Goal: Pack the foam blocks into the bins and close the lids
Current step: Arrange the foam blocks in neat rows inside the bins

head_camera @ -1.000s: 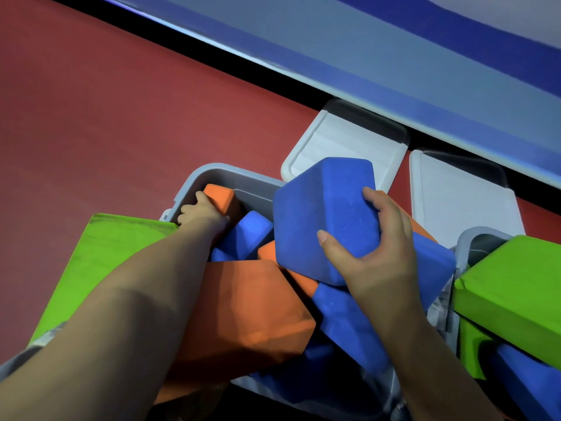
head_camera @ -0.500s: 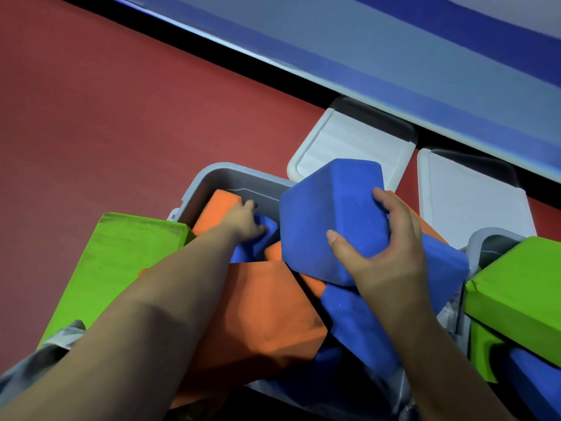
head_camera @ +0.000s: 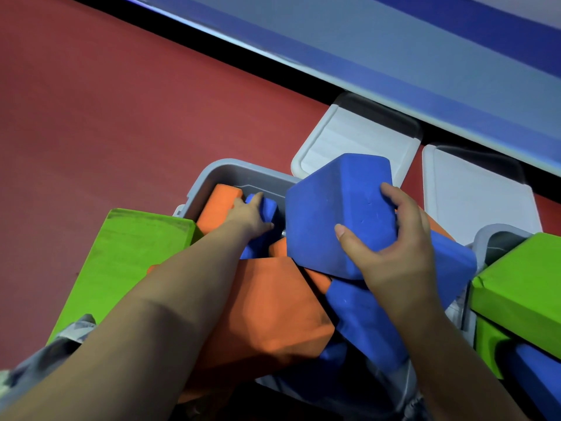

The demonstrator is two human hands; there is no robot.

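Observation:
A grey bin [head_camera: 212, 174] on the red floor is heaped with orange and blue foam blocks. My right hand [head_camera: 391, 244] grips a large blue block [head_camera: 337, 214] at the top of the heap, thumb on its near face and fingers round its right side. My left hand [head_camera: 250, 215] reaches deep into the bin's far corner and grips a small blue block [head_camera: 268, 206] beside an orange block [head_camera: 220, 205]. A big orange block [head_camera: 273, 305] lies under my left forearm. A green block [head_camera: 130, 253] leans at the bin's left.
Two white lids [head_camera: 358, 141] [head_camera: 476, 189] lie on the floor behind the bin, against a blue wall base. A second grey bin [head_camera: 491, 238] at the right holds a green block [head_camera: 528, 287] and a blue one [head_camera: 537, 378]. Bare red floor stretches to the left.
My left hand has shifted right from the small orange block onto the small blue block beside it. My right hand keeps its grip on the large blue block, which has barely moved.

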